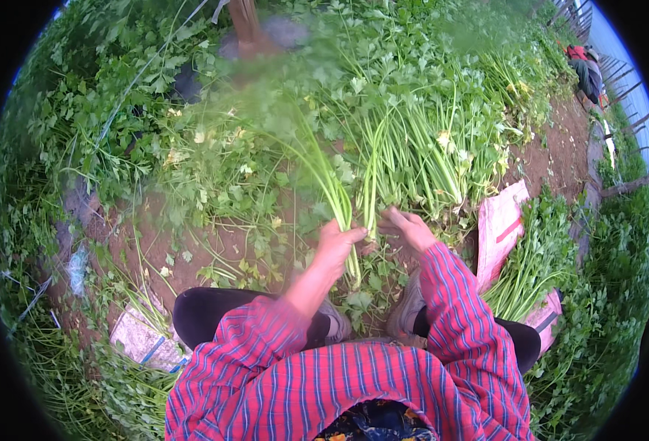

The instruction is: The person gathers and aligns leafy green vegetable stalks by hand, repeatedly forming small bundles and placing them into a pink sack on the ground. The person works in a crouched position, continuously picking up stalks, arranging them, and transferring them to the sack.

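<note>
My left hand [333, 248] is closed around a few pale green celery stalks [335, 193], their leafy tops leaning up and to the left, blurred. Just right of its thumb stands another small celery plant [370, 193] with its root end low; whether the thumb touches it is unclear. My right hand [404, 225] is beside that plant, fingers bent and slightly blurred; I cannot tell whether it holds anything. Beyond my hands lies a thick row of cut-looking celery [429, 154] with some yellowed leaves.
A pink woven sack [499, 234] with celery bunches [528, 275] lies at the right. At the left are a whitish sack [145, 336] and more celery. A wooden post [244, 22] rises ahead, with a string at its left. Another person [586, 74] is far off at upper right.
</note>
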`<action>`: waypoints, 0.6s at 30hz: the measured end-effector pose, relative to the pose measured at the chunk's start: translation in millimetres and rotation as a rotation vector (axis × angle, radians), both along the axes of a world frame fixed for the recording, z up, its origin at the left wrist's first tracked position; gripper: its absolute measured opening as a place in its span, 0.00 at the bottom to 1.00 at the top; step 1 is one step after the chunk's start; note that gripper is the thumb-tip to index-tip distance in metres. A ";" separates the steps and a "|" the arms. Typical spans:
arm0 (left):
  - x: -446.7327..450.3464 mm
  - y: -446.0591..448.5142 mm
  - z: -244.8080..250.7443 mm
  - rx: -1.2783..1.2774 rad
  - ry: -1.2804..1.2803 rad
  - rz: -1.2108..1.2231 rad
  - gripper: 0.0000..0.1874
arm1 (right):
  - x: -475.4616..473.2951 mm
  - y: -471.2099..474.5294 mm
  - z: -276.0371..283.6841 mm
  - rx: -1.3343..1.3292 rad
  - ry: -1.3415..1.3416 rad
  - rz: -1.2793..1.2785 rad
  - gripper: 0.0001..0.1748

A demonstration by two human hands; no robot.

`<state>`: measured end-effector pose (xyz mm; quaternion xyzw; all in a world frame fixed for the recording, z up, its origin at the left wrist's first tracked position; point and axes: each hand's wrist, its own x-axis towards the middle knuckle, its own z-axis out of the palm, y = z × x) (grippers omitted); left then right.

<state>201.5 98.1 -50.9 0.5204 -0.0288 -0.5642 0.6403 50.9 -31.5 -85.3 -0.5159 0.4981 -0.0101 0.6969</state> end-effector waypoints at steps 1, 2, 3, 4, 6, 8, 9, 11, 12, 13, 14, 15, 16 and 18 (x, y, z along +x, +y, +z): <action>-1.8 -0.2 2.8 0.020 -0.042 -0.029 0.08 | 18.5 2.6 4.1 0.051 -0.059 -0.022 0.26; -3.3 1.3 4.9 0.046 -0.017 -0.053 0.07 | 33.0 9.4 8.8 -0.070 -0.047 0.072 0.24; -3.8 1.2 5.6 0.055 -0.060 -0.034 0.07 | 52.0 14.0 12.0 -0.183 0.055 0.089 0.18; -4.3 1.9 4.8 0.075 -0.079 -0.017 0.07 | 57.9 17.0 20.0 -0.204 0.020 0.019 0.15; -5.0 1.1 -1.7 0.079 -0.058 0.057 0.07 | 68.2 27.0 33.8 -0.238 -0.071 -0.088 0.11; -6.7 0.3 -13.7 0.065 0.008 0.064 0.08 | 66.6 38.7 49.8 -0.309 -0.182 -0.214 0.10; -7.5 0.1 -21.1 -0.001 0.032 0.082 0.09 | 63.3 43.5 58.0 -0.351 -0.233 -0.251 0.10; -8.0 0.2 -36.5 0.172 -0.023 0.057 0.11 | 54.9 48.2 72.3 -0.445 -0.448 -0.285 0.11; -6.3 2.7 -43.3 0.240 -0.049 0.051 0.12 | 51.4 47.3 77.2 -0.483 -0.516 -0.297 0.12; -3.9 5.7 -48.8 0.326 -0.070 0.031 0.12 | 46.6 45.9 80.5 -0.450 -0.529 -0.302 0.12; 1.6 7.6 -52.6 0.311 -0.048 0.031 0.12 | 44.6 42.8 80.8 -0.340 -0.337 -0.317 0.12; 6.0 10.5 -54.7 0.316 -0.214 0.022 0.12 | 42.7 38.4 79.1 -0.276 -0.285 -0.287 0.13; 12.2 11.8 -54.7 0.340 -0.358 -0.002 0.11 | 40.0 36.9 75.6 -0.146 -0.149 -0.341 0.13; 18.1 13.7 -49.5 0.387 -0.543 -0.022 0.13 | 35.4 34.8 65.3 -0.244 -0.138 -0.389 0.12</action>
